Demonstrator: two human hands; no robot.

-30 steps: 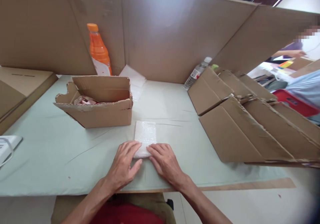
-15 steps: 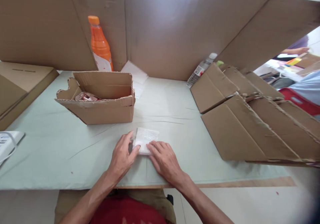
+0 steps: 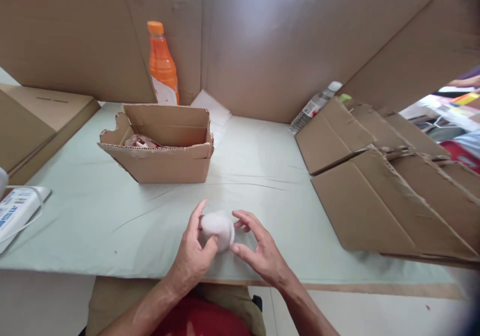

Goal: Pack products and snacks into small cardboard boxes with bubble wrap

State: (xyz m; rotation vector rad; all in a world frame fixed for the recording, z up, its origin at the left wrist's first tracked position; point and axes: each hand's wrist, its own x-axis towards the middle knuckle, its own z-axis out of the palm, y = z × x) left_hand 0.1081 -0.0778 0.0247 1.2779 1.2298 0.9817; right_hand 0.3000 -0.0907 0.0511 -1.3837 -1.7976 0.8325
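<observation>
Between my hands, above the front part of the table, is a soft-looking white bundle [image 3: 219,230], rounded and slightly blurred, with a loose-looking edge on its right. My left hand [image 3: 193,248] grips it from the left, thumb across the near side and fingers behind. My right hand [image 3: 262,246] is open at the bundle's right edge, fingers spread and curved; the thumb tip is at the edge, and I cannot tell whether it touches. What is inside the bundle is hidden.
An open cardboard box [image 3: 172,168] with a clear-wrapped item inside stands ahead. Behind it is an orange bottle [image 3: 163,66]. White sheets [image 3: 212,107] lie near the cardboard wall [image 3: 281,46]. Cardboard bins [image 3: 360,201] and a clear bottle [image 3: 315,108] are at right, a power strip [image 3: 22,211] at left.
The flat white packet on the table is now a rounded bundle in my left hand. My right hand has opened and drawn back to the right. The view has shifted slightly.
</observation>
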